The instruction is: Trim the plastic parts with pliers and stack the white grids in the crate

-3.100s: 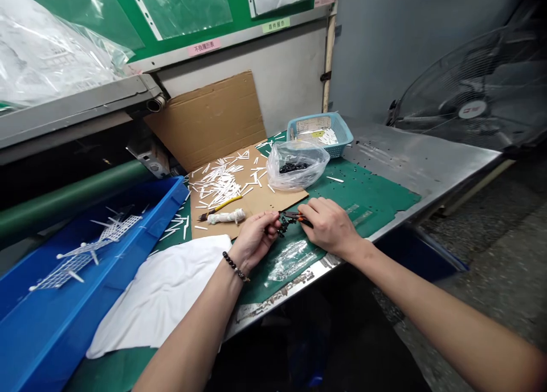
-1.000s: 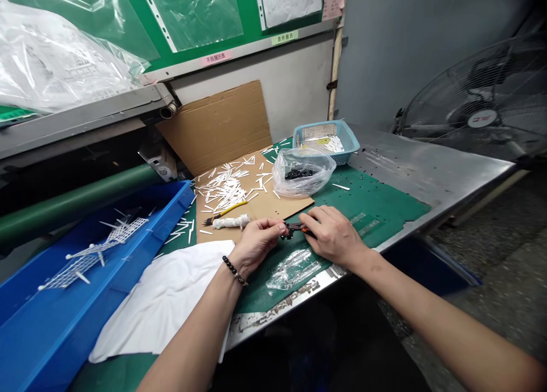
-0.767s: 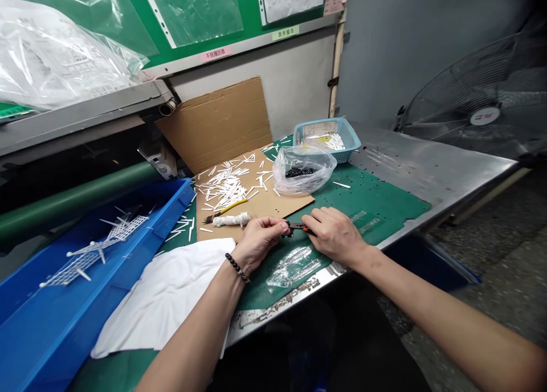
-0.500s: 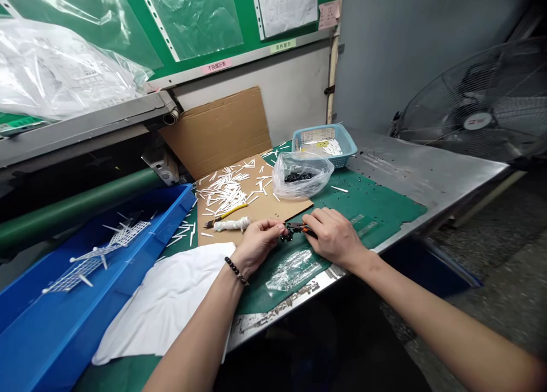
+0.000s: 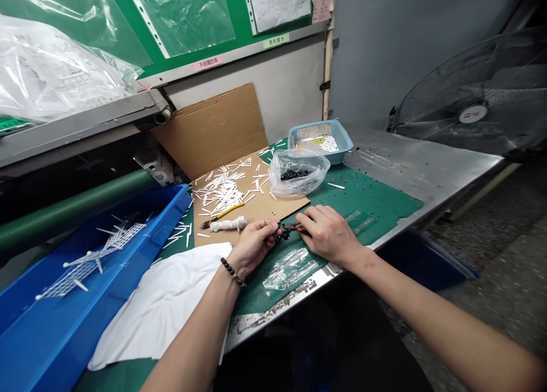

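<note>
My left hand (image 5: 254, 243) pinches a small black plastic piece (image 5: 281, 232) over the green mat (image 5: 367, 201), fingers closed. My right hand (image 5: 327, 232) is closed round small cutters with orange handles (image 5: 294, 227), whose jaws meet the black piece. The two hands sit close together near the table's front edge. A beaded bracelet (image 5: 233, 271) is on my left wrist.
A clear bag of black parts (image 5: 297, 172) lies behind the hands, and a light blue basket (image 5: 320, 138) beyond it. White sticks (image 5: 222, 187) litter a cardboard sheet (image 5: 260, 207) beside a brush (image 5: 220, 215). A white cloth (image 5: 162, 301) and blue bin (image 5: 85, 289) lie left; a fan (image 5: 470, 104) stands right.
Both hands have stayed together on the black piece and cutters. The view has shifted slightly; earlier the black piece hung lower between the hands.
</note>
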The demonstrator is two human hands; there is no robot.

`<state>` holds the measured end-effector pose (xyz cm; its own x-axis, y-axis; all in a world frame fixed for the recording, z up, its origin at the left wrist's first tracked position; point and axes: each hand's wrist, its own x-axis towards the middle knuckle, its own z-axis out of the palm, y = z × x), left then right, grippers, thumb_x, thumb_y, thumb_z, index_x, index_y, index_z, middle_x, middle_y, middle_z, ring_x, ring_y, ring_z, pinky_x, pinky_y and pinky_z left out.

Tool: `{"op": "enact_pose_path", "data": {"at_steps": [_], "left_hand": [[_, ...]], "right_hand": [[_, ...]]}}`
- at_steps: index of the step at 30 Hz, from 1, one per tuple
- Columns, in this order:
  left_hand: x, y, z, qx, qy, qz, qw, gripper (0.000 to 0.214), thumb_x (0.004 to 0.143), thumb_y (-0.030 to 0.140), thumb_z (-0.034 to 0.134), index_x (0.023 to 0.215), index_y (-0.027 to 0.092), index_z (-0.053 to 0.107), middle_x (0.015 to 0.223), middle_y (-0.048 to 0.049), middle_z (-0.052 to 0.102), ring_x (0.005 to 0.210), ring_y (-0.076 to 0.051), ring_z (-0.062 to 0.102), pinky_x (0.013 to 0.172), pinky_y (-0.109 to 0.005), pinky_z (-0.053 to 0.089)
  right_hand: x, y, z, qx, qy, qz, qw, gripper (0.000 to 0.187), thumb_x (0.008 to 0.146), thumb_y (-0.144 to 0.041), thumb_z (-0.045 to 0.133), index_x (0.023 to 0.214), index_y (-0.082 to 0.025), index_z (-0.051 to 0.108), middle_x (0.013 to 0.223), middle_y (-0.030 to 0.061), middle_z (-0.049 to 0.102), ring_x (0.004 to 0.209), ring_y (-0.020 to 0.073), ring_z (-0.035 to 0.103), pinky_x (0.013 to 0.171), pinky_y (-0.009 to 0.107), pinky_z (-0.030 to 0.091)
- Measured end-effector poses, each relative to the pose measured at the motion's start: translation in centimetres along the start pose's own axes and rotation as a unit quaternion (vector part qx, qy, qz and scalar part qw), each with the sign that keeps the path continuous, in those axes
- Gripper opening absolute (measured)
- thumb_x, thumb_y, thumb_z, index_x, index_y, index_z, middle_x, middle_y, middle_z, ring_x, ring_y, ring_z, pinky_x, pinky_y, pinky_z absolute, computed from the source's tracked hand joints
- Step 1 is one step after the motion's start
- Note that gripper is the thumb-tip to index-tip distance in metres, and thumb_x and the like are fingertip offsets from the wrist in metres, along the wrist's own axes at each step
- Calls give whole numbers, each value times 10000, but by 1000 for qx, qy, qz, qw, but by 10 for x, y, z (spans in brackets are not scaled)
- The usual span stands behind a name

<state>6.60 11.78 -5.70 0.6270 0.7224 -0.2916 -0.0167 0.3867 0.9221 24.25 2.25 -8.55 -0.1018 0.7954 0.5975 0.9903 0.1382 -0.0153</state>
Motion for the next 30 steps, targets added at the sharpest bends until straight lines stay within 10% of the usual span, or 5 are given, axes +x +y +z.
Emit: {"op": "enact_pose_path", "data": {"at_steps": [30], "left_hand": [[1,-7,3,7,-9,25,1000,263,642,288,812,763,101,671,701,-41,650,544,-43,440,523,-173,333]], "right_hand": [[-1,1,1,-45,-9,-7,999,114,882,-181,521,904,-151,628,784,82,545,744,227,420,675,346,264]]}}
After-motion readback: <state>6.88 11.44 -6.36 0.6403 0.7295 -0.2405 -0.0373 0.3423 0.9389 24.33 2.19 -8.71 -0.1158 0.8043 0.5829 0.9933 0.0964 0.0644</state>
